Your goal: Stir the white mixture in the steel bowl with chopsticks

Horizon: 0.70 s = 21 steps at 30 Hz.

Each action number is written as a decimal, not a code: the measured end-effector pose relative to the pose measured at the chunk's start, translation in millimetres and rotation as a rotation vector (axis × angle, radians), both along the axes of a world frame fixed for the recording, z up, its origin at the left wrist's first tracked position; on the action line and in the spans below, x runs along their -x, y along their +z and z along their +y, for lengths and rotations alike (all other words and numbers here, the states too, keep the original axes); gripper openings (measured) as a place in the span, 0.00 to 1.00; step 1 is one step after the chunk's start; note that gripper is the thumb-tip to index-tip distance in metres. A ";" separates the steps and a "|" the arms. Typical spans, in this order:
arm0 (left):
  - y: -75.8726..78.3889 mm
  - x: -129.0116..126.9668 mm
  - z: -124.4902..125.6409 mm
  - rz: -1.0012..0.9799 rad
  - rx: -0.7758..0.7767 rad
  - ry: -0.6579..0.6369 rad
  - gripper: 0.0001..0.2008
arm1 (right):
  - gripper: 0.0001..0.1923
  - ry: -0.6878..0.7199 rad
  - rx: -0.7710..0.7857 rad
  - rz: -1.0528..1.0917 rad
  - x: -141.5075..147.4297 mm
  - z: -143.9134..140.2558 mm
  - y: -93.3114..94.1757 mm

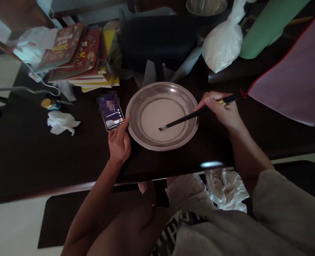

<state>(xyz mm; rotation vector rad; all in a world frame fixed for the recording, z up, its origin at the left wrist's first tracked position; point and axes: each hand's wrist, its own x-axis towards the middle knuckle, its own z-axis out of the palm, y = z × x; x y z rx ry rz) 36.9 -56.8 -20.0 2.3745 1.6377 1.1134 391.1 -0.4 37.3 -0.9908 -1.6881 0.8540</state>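
Observation:
A round metal basin on the dark table holds a whitish, cloudy liquid. My right hand is closed around a pair of black chopsticks with a gold band near the top. They slant over the basin's right rim, and their tips reach the liquid near the middle. At the basin's left side, my left hand has its index finger on the rim and its thumb close beside the wall; its fingertips are partly hidden. A lit phone lies just beyond that hand.
Stacked books stand at the back left, near a crumpled tissue and a small gold-lidded jar. Behind the basin is a dark bag. A white plastic bag, green cylinder and pink pouch occupy the right.

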 end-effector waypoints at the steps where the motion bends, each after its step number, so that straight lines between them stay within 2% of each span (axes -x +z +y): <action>1: -0.6 0.1 0.3 -0.004 -0.001 0.004 0.25 | 0.17 0.023 0.011 -0.024 0.7 -0.3 -0.1; 3: -2.1 0.4 1.2 -0.006 -0.004 0.014 0.24 | 0.16 0.038 0.005 -0.054 1.4 -0.5 0.1; 8: -4.0 0.7 2.5 -0.005 -0.023 0.015 0.23 | 0.17 -0.069 -0.036 -0.018 -1.4 0.4 1.0; 14: -3.8 1.7 4.2 -0.027 -0.016 0.042 0.22 | 0.16 0.050 0.010 -0.058 1.1 -0.8 0.4; 19: -4.3 2.0 4.4 -0.014 0.010 0.034 0.23 | 0.17 -0.066 -0.041 -0.026 -3.1 1.5 -0.2; 21: -3.3 1.3 3.1 0.005 0.016 0.025 0.23 | 0.18 -0.049 -0.031 -0.012 -2.7 1.4 -0.4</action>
